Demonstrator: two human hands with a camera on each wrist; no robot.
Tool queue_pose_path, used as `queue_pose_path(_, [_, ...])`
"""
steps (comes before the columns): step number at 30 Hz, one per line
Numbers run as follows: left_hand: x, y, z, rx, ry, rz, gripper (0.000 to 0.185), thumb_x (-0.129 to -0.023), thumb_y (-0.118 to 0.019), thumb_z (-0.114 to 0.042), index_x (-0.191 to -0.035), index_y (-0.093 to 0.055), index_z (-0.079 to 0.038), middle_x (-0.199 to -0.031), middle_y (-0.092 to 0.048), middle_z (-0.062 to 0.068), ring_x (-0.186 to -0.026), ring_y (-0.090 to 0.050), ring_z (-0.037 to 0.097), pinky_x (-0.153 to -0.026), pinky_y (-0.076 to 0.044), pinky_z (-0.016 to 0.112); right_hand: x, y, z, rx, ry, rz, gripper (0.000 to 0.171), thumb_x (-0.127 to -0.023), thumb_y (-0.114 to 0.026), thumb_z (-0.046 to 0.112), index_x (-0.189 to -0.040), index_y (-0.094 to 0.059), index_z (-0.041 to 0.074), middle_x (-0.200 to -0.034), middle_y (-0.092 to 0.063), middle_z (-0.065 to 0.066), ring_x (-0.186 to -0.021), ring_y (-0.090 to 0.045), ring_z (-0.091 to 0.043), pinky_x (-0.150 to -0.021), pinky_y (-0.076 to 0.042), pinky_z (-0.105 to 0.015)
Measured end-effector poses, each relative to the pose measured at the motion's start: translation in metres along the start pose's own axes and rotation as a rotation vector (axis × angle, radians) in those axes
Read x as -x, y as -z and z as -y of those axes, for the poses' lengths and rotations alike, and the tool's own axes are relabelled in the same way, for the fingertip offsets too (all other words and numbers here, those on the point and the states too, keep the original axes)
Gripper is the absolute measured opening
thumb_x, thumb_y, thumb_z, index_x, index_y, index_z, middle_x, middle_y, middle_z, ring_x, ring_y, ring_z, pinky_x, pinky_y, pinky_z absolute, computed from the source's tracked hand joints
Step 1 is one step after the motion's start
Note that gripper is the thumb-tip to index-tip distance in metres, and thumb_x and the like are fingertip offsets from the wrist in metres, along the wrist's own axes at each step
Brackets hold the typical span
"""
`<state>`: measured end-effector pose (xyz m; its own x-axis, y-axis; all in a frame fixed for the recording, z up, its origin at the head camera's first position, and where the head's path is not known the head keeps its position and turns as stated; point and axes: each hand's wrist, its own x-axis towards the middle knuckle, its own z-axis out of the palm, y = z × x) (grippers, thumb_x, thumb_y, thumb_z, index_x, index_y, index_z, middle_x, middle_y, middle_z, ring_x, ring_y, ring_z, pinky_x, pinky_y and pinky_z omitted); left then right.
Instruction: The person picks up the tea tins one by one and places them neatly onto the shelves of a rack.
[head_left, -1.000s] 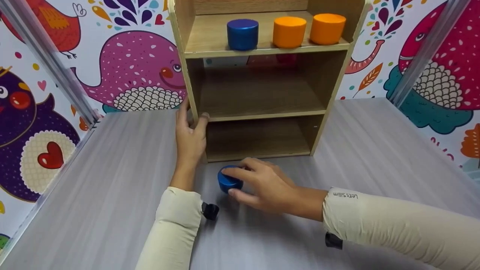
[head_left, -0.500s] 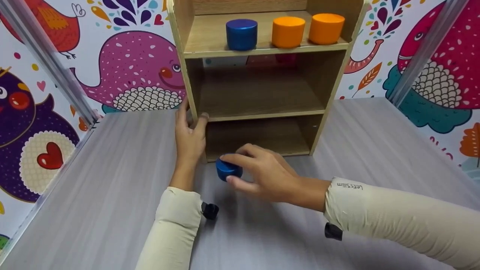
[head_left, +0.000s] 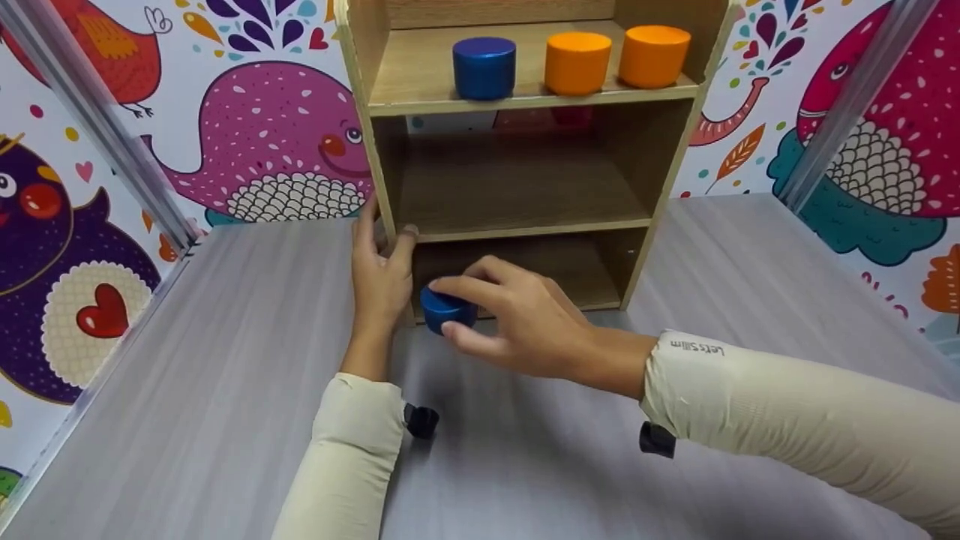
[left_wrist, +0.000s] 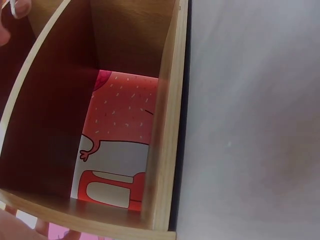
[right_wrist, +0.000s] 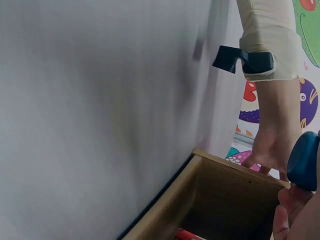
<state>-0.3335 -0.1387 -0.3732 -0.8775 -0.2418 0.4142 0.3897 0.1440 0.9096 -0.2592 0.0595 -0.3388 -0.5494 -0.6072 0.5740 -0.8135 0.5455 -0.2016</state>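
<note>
A blue cylindrical block (head_left: 444, 311) is pinched between the thumb and fingers of my right hand (head_left: 529, 319), off the table in front of the bottom compartment's left side. In the right wrist view the blue block (right_wrist: 303, 162) shows at the right edge. My left hand (head_left: 381, 285) grips the left side panel of the wooden shelf (head_left: 525, 187), thumb on the front edge and fingers around the outside. On the upper shelf board stand another blue cylinder (head_left: 484, 69) and two orange cylinders, one in the middle (head_left: 577, 64) and one at the right (head_left: 655, 57).
The shelf stands upright on a grey table (head_left: 247, 360). Its bottom compartment (left_wrist: 120, 125) has an open back through which a patterned wall shows. Cartoon-printed walls (head_left: 277, 142) surround the table, with metal posts (head_left: 851, 105) at the corners.
My right hand has lifted the blue cylinder off the table and carried it forward and slightly left, to the bottom compartment's front. My left hand stays on the side panel.
</note>
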Motion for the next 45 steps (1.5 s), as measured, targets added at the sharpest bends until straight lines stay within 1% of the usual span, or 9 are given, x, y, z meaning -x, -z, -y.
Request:
queue_pose_path(8, [0.002,0.0,0.002,0.016,0.001,0.02,0.062,-0.102,-0.059,-0.024,-0.158,-0.036,-0.033,-0.154,-0.039,-0.002,-0.132,-0.05,0.024,-0.111,-0.045,0.048,-0.012,0.008,0.001,-0.023,-0.039,0.0,0.042,-0.098,-0.064,0.045,-0.136,-0.066,0.028,-0.112,-0.064,-0.002,-0.086,-0.063,-0.013,-0.072,-0.056,-0.023])
queue_pose_path(12, [0.002,0.001,-0.001,0.017,0.013,0.029,0.062,-0.102,-0.058,-0.022,-0.159,-0.034,-0.03,-0.154,-0.038,0.0,-0.133,-0.049,0.025,-0.111,-0.045,0.049,-0.017,0.01,0.0,-0.029,-0.05,-0.006,0.042,-0.098,-0.064,0.044,-0.136,-0.066,0.028,-0.111,-0.064,-0.002,-0.085,-0.061,-0.012,-0.073,-0.056,-0.022])
queue_pose_path(19, [0.009,0.003,-0.025,0.041,0.022,0.028,0.064,-0.102,-0.056,-0.013,-0.16,-0.031,-0.017,-0.156,-0.037,0.011,-0.126,-0.051,0.029,-0.102,-0.052,0.049,-0.03,0.013,0.003,-0.03,-0.049,-0.029,0.041,-0.098,-0.064,0.043,-0.136,-0.066,0.027,-0.109,-0.064,-0.002,-0.085,-0.063,-0.013,-0.075,-0.057,-0.024])
queue_pose_path(22, [0.007,0.004,-0.018,0.044,0.017,0.028,0.064,-0.102,-0.057,-0.015,-0.161,-0.031,-0.021,-0.156,-0.037,0.008,-0.126,-0.051,0.028,-0.101,-0.053,0.048,-0.034,0.013,0.003,-0.033,-0.067,-0.023,0.041,-0.098,-0.064,0.043,-0.136,-0.066,0.028,-0.11,-0.064,-0.002,-0.089,-0.064,-0.014,-0.079,-0.058,-0.024])
queue_pose_path(26, [0.002,0.004,-0.002,0.038,0.009,0.026,0.064,-0.101,-0.059,-0.02,-0.159,-0.033,-0.029,-0.153,-0.039,0.002,-0.127,-0.051,0.026,-0.101,-0.054,0.047,-0.038,0.013,0.003,-0.027,-0.083,-0.018,0.041,-0.098,-0.064,0.042,-0.136,-0.066,0.028,-0.111,-0.064,-0.002,-0.089,-0.064,-0.014,-0.08,-0.058,-0.024])
queue_pose_path(31, [0.0,0.004,0.004,0.049,0.001,0.031,0.066,-0.099,-0.063,-0.027,-0.158,-0.034,-0.034,-0.15,-0.04,0.001,-0.126,-0.052,0.022,-0.099,-0.056,0.043,-0.044,0.017,0.003,-0.026,-0.086,-0.031,0.042,-0.098,-0.063,0.043,-0.137,-0.065,0.029,-0.113,-0.065,-0.004,-0.091,-0.065,-0.015,-0.083,-0.059,-0.028])
queue_pose_path(36, [0.001,0.005,0.003,0.017,-0.005,0.025,0.068,-0.098,-0.066,-0.035,-0.158,-0.034,-0.034,-0.15,-0.039,0.002,-0.13,-0.049,0.021,-0.104,-0.052,0.043,-0.053,0.022,0.003,-0.043,-0.1,-0.053,0.043,-0.097,-0.065,0.042,-0.137,-0.065,0.029,-0.113,-0.065,-0.005,-0.094,-0.065,-0.016,-0.085,-0.06,-0.032])
queue_pose_path(41, [0.0,0.005,0.002,0.004,-0.004,0.023,0.067,-0.099,-0.064,-0.032,-0.158,-0.034,-0.033,-0.151,-0.039,0.001,-0.133,-0.047,0.02,-0.109,-0.048,0.043,-0.064,0.028,0.004,-0.051,-0.103,-0.086,0.042,-0.097,-0.064,0.041,-0.137,-0.066,0.028,-0.114,-0.064,-0.005,-0.095,-0.064,-0.017,-0.086,-0.059,-0.03])
queue_pose_path(45, [0.007,0.004,-0.016,0.04,0.026,0.036,0.067,-0.099,-0.062,-0.025,-0.16,-0.032,-0.025,-0.152,-0.037,0.005,-0.134,-0.046,0.023,-0.11,-0.047,0.044,-0.072,0.032,0.005,-0.038,-0.1,-0.109,0.042,-0.097,-0.063,0.04,-0.137,-0.065,0.026,-0.114,-0.063,-0.005,-0.093,-0.063,-0.015,-0.083,-0.058,-0.026])
